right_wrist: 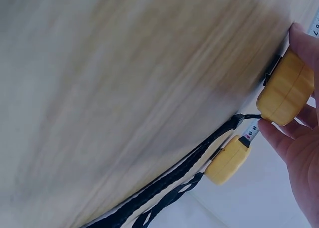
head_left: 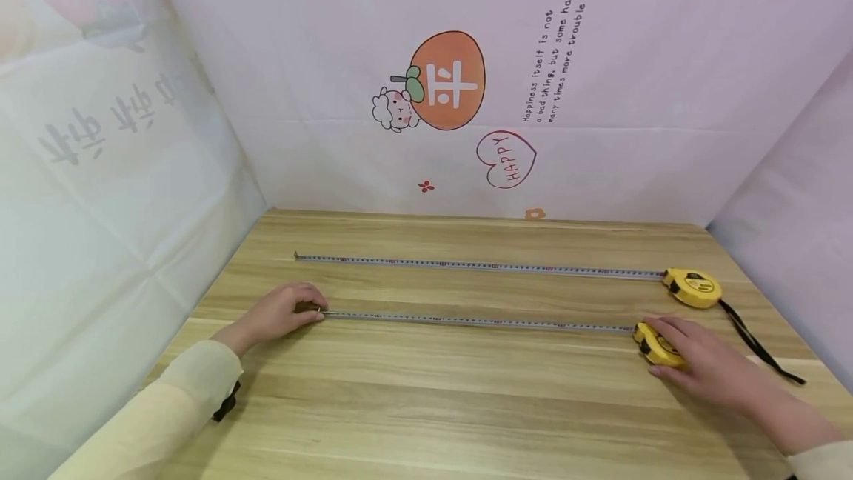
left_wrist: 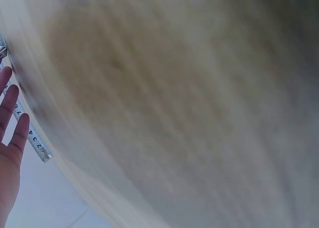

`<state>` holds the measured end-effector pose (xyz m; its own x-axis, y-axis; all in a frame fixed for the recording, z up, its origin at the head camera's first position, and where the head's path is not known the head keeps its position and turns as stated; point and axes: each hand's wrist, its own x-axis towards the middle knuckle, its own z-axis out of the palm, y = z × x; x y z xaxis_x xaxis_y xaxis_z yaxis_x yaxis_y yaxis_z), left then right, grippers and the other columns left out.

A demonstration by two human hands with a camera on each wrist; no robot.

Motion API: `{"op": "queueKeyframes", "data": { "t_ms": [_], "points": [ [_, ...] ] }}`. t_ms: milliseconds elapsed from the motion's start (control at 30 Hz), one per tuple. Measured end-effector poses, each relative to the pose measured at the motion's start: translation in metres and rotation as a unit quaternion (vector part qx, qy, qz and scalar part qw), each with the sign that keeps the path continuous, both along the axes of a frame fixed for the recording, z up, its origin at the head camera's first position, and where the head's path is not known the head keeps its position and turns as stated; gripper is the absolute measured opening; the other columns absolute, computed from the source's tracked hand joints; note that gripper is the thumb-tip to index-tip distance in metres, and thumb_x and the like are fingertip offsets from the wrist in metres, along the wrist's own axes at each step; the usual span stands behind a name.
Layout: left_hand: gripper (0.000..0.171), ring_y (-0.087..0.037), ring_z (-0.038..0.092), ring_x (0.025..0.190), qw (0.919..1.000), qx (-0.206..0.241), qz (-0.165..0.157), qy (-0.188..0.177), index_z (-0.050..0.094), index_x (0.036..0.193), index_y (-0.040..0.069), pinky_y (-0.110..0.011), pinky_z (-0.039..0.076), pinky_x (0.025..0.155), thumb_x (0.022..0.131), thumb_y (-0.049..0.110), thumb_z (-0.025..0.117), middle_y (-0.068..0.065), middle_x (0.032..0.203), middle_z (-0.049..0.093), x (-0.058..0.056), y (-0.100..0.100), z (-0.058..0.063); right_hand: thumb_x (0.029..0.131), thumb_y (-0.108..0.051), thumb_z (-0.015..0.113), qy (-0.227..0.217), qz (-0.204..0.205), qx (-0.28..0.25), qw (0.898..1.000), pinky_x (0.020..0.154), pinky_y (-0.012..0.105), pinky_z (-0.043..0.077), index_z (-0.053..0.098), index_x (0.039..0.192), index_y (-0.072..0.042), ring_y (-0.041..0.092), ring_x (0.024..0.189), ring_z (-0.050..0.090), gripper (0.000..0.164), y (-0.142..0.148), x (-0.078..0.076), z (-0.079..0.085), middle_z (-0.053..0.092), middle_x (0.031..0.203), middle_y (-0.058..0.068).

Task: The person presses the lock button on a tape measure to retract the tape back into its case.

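Note:
Two yellow tape measures lie side by side, each with its blade pulled out to the left. My left hand pinches the hooked end of the nearer blade between thumb and fingertips. At the other end, my right hand grips the yellow case of the nearer tape measure, thumb on one side and fingers on the other. Beyond it rests the farther tape measure, touched by neither hand, its blade roughly parallel. In the left wrist view, the farther blade's end shows past the fingers.
Everything lies on a wood-grain table. A black wrist strap trails from the farther case toward the right edge. Printed white cloth hangs behind the table and at both sides.

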<state>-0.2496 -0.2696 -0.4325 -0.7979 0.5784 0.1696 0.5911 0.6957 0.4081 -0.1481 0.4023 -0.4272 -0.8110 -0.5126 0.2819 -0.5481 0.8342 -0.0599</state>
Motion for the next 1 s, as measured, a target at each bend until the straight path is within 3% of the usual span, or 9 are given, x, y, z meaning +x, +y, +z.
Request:
{"op": "queueKeyframes", "data": {
  "t_ms": [367, 600, 700, 800, 867, 933, 1000],
  "points": [
    [0.013, -0.023, 0.062, 0.101, 0.9995, 0.027, 0.016, -0.011, 0.072, 0.102, 0.014, -0.046, 0.048, 0.09, 0.09, 0.018, 0.072, 0.004, 0.103, 0.068, 0.001, -0.001, 0.003, 0.062, -0.017, 0.091, 0.043, 0.016, -0.007, 0.999, 0.077, 0.057, 0.048, 0.057, 0.121, 0.01, 0.044, 0.098, 0.057, 0.074, 0.001, -0.003, 0.0, 0.059, 0.113, 0.028],
    [0.012, -0.022, 0.063, 0.099, 0.997, 0.062, 0.033, -0.033, 0.072, 0.102, 0.013, -0.049, 0.048, 0.091, 0.089, 0.014, 0.072, 0.003, 0.101, 0.069, 0.002, -0.001, 0.008, 0.063, -0.022, 0.091, 0.06, 0.019, -0.007, 0.998, 0.075, 0.058, 0.049, 0.058, 0.12, 0.01, 0.045, 0.097, 0.058, 0.074, 0.003, -0.006, 0.007, 0.058, 0.112, 0.028],
    [0.013, -0.024, 0.062, 0.1, 0.9956, 0.073, 0.044, -0.04, 0.072, 0.103, 0.011, -0.051, 0.048, 0.092, 0.091, 0.013, 0.07, 0.0, 0.103, 0.069, 0.002, -0.001, 0.01, 0.077, -0.045, 0.08, 0.103, 0.047, -0.018, 0.993, 0.072, 0.054, 0.049, 0.06, 0.116, 0.01, 0.043, 0.093, 0.06, 0.07, 0.003, -0.01, 0.01, 0.061, 0.108, 0.026],
    [0.015, -0.027, 0.062, 0.101, 0.9941, 0.081, 0.057, -0.043, 0.071, 0.106, 0.007, -0.054, 0.047, 0.092, 0.093, 0.013, 0.068, -0.004, 0.106, 0.069, 0.002, -0.001, 0.013, 0.089, -0.064, 0.052, 0.14, 0.073, -0.032, 0.987, 0.069, 0.048, 0.047, 0.061, 0.113, 0.011, 0.04, 0.088, 0.061, 0.079, 0.004, -0.014, 0.012, 0.062, 0.104, 0.024],
    [0.017, -0.028, 0.061, 0.103, 0.9924, 0.09, 0.068, -0.051, 0.071, 0.108, 0.006, -0.055, 0.047, 0.091, 0.094, 0.013, 0.066, -0.006, 0.108, 0.068, 0.003, -0.002, 0.015, 0.091, -0.067, 0.038, 0.148, 0.076, -0.036, 0.985, 0.068, 0.046, 0.046, 0.061, 0.114, 0.01, 0.038, 0.087, 0.061, 0.084, 0.004, -0.016, 0.013, 0.062, 0.104, 0.022],
    [0.018, -0.029, 0.06, 0.104, 0.9904, 0.098, 0.079, -0.058, 0.071, 0.109, 0.006, -0.055, 0.047, 0.091, 0.095, 0.015, 0.066, -0.007, 0.11, 0.068, 0.003, -0.002, 0.016, 0.09, -0.068, 0.039, 0.144, 0.072, -0.037, 0.986, 0.067, 0.044, 0.046, 0.06, 0.115, 0.009, 0.036, 0.086, 0.06, 0.083, 0.004, -0.017, 0.016, 0.061, 0.103, 0.021],
    [0.018, -0.029, 0.06, 0.105, 0.9886, 0.105, 0.086, -0.065, 0.071, 0.11, 0.007, -0.055, 0.047, 0.09, 0.095, 0.016, 0.065, -0.007, 0.111, 0.067, 0.002, -0.002, 0.018, 0.088, -0.065, 0.052, 0.134, 0.064, -0.037, 0.988, 0.066, 0.044, 0.047, 0.06, 0.117, 0.008, 0.035, 0.087, 0.06, 0.079, 0.004, -0.017, 0.019, 0.06, 0.104, 0.02]
  ]
}}
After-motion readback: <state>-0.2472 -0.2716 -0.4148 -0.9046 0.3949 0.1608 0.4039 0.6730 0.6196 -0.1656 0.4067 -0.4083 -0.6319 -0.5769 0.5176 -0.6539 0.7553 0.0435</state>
